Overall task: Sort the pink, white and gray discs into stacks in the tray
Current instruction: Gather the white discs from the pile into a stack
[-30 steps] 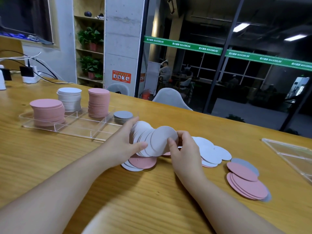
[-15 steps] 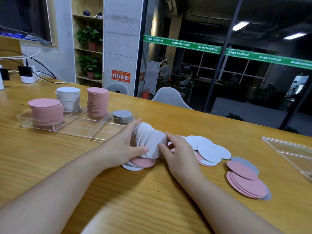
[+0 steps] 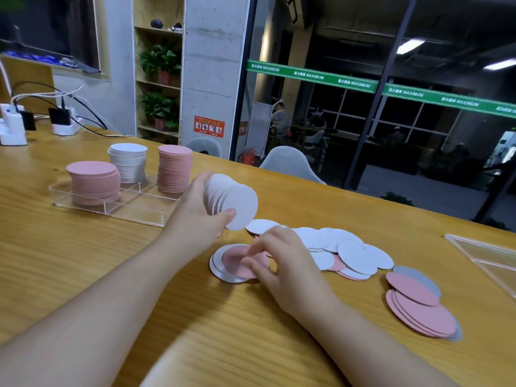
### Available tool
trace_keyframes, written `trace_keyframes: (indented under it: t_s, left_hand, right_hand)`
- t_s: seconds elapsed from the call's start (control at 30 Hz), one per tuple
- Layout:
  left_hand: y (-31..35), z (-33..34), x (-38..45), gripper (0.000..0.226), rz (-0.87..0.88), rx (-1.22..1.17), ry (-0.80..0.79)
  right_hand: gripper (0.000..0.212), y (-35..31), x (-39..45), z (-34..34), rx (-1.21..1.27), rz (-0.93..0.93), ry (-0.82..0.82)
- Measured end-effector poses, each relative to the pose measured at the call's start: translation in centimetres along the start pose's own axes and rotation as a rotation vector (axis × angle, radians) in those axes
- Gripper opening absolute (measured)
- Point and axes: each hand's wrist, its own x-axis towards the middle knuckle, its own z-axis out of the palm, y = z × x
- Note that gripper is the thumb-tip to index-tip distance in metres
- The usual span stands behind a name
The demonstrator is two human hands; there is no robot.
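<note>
Wooden bench (image 3: 83,261): left hand (image 3: 195,216) has lifted its gripped white discs (image 3: 231,199) trayward; right hand's (image 3: 282,263) loose fingers (image 3: 258,247) now touch pink disc (image 3: 237,261).

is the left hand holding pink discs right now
No, the left hand grips a bundle of white discs lifted above the table.

Matt discs (image 3: 418,311), clear glossy plastic tray (image 3: 134,210) (wood-grain table (image 3: 83,261))

An office-like shared workspace: long wooden table (image 3: 83,275), shelf of potted plants (image 3: 160,88), glass partition (image 3: 391,121), chargers (image 3: 60,121).
</note>
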Motion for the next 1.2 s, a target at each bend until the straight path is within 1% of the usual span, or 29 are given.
trace_keyframes:
  t_s: [0.07,0.13,0.17,0.23,0.3,0.33,0.37,0.4,0.43,0.47,0.5,0.57,0.67,0.7,0.77,0.83,0.9,0.97,1.0,1.03,1.07,1.1,1.17,1.2]
  left_hand:
    - [-0.1,-0.1,0.1,0.083,-0.026,0.006,0.037]
    - [-0.1,-0.1,0.1,0.082,-0.04,0.008,0.05]
    - [-0.2,-0.2,0.1,0.082,-0.046,0.004,0.051]
    - [-0.1,-0.2,0.0,0.083,-0.059,0.005,0.047]
    - [0.1,-0.1,-0.1,0.083,-0.058,0.012,0.042]
    - [0.2,-0.1,-0.1,0.083,-0.058,0.017,0.042]
    - [0.2,-0.2,-0.2,0.083,-0.061,0.02,0.044]
    - [0.2,-0.2,-0.1,0.083,-0.063,0.021,0.046]
    - [0.1,-0.3,-0.1,0.084,-0.066,0.021,0.048]
    - [0.1,-0.3,-0.1,0.083,-0.07,0.02,0.049]
    - [0.1,-0.4,-0.1,0.083,-0.074,0.016,0.047]
    - [0.0,-0.4,-0.2,0.083,-0.073,0.01,0.045]
    - [0.0,-0.4,-0.2,0.083,-0.066,0.019,0.04]
    - [0.0,-0.3,-0.2,0.083,-0.063,0.021,0.038]
    - [0.0,-0.3,-0.2,0.084,-0.062,0.025,0.036]
    - [0.0,-0.3,-0.2,0.084,-0.063,0.025,0.036]
    - [0.0,-0.3,-0.1,0.084,-0.066,0.028,0.035]
    - [-0.1,-0.3,-0.1,0.084,-0.064,0.029,0.035]
    - [-0.1,-0.3,-0.1,0.084,-0.063,0.032,0.034]
    - [-0.1,-0.3,-0.1,0.083,-0.062,0.037,0.032]
    - [-0.1,-0.3,-0.1,0.083,-0.059,0.045,0.028]
    - [-0.1,-0.3,-0.1,0.083,-0.055,0.052,0.025]
    - [-0.2,-0.2,-0.1,0.083,-0.051,0.065,0.014]
    - [-0.2,-0.2,-0.2,0.083,-0.05,0.072,0.009]
  right_hand:
    - [0.025,-0.5,0.1,0.5,-0.043,-0.101,-0.134]
    - [0.034,-0.9,0.4,0.9,-0.083,-0.106,-0.259]
    - [0.034,-1.1,0.6,0.9,-0.074,-0.06,-0.313]
    - [0.032,-1.3,1.1,0.4,-0.024,0.028,-0.359]
    - [0.028,-1.3,1.7,-0.2,-0.069,0.026,-0.391]
    - [0.024,-1.4,1.9,-0.3,-0.148,-0.017,-0.396]
    - [0.022,-1.6,2.1,-0.1,-0.277,-0.08,-0.364]
    - [0.026,-1.8,2.3,0.1,-0.43,-0.135,-0.307]
    - [0.032,-2.0,2.2,0.4,-0.53,-0.149,-0.268]
    - [0.035,-2.4,2.3,0.6,-0.61,-0.161,-0.227]
    - [0.033,-2.5,2.3,0.9,-0.665,-0.187,-0.179]
    - [0.028,-2.6,1.9,1.0,-0.715,-0.248,-0.142]
    - [0.026,-2.7,1.6,0.4,-0.687,-0.271,-0.099]
    - [0.021,-2.5,1.4,0.4,-0.648,-0.29,-0.081]
    - [0.002,-2.0,1.2,0.5,-0.593,-0.337,-0.077]
    - [0.018,-1.7,0.9,0.5,-0.593,-0.337,-0.087]
    - [0.023,-1.4,0.6,0.2,-0.613,-0.267,-0.097]
    - [0.022,-1.0,0.4,-0.2,-0.603,-0.208,-0.082]
    - [0.017,-0.8,0.4,-0.4,-0.563,-0.19,-0.057]
    - [0.009,-0.5,0.5,-0.5,-0.491,-0.175,-0.023]
    - [0.005,-0.3,0.6,-0.6,-0.398,-0.143,0.013]
    - [0.014,0.0,0.6,-0.6,-0.339,-0.106,0.035]
    - [0.027,0.3,0.4,-0.5,-0.312,-0.075,-0.03]
    - [0.03,0.3,0.2,-0.6,-0.306,-0.083,-0.1]
